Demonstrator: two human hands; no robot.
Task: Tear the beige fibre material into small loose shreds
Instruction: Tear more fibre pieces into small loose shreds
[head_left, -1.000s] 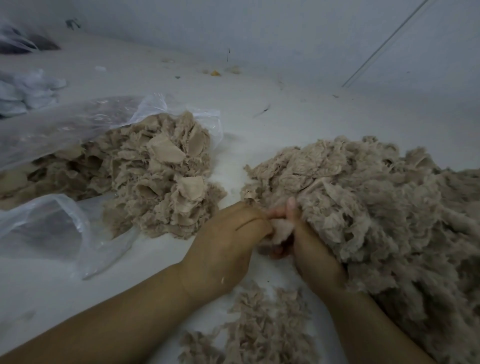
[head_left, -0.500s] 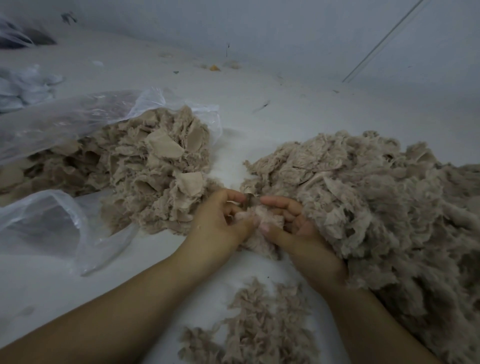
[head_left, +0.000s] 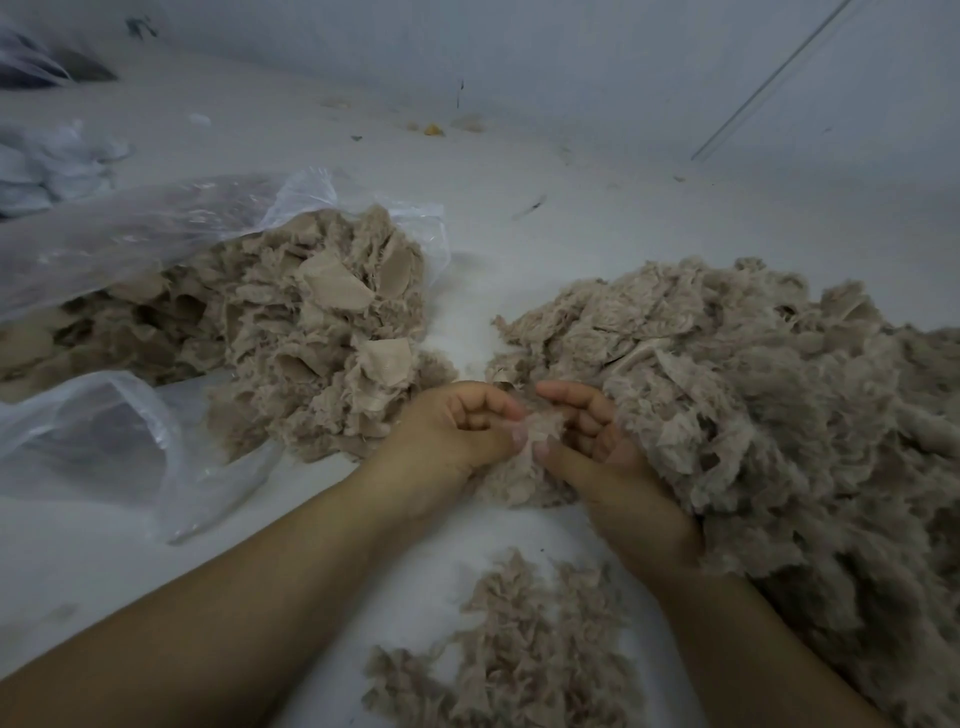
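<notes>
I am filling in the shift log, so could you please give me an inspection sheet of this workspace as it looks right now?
Surface: pale surface, dusty, with small specks.
Job's things: untorn beige pieces spilling from a clear plastic bag; big shredded heap on the right; small shred pile in front; a tuft between the hands.
Clutter: white crumpled material far left; yellow scrap near the wall.
Grippers: left hand and right hand both pinch the tuft.
Cables: nothing seen.
Surroundings: plain wall with a thin diagonal line.
</notes>
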